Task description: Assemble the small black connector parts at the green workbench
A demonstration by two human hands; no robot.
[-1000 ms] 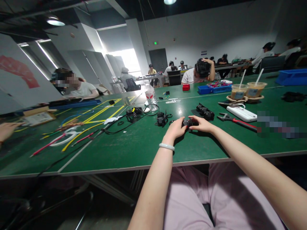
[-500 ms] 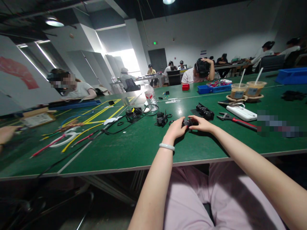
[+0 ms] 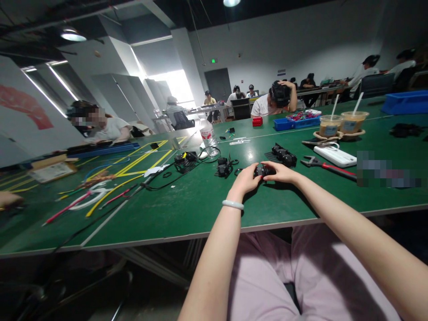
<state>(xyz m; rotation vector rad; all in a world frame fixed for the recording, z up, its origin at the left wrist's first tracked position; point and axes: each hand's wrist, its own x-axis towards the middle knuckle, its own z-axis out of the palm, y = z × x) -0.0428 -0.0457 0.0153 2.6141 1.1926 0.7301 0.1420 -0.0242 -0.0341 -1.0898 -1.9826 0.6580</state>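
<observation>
A small black part (image 3: 261, 171) is held between my two hands just above the green table (image 3: 197, 205). My left hand (image 3: 246, 179), below a pale bracelet (image 3: 233, 204), grips its left side. From the right, the fingers of my right hand (image 3: 280, 173) close on the same part. Behind my right hand lies a longer black assembly (image 3: 283, 155). To the left of my hands sit another black part (image 3: 223, 167) and a black ring (image 3: 238, 171), which my left hand nearly touches.
Pliers with red handles (image 3: 329, 167), a white power bank (image 3: 335, 156) and two drink cups (image 3: 351, 122) stand right. A bottle (image 3: 208, 138) is behind; loose cables (image 3: 113, 191) lie left. A person's hand (image 3: 10, 200) shows at the left edge. Blue trays (image 3: 302, 122) stand farther back.
The view has shifted slightly. My hands hold nearly the same pose around the black part. At the left edge, the other person's hand has moved down and left.
</observation>
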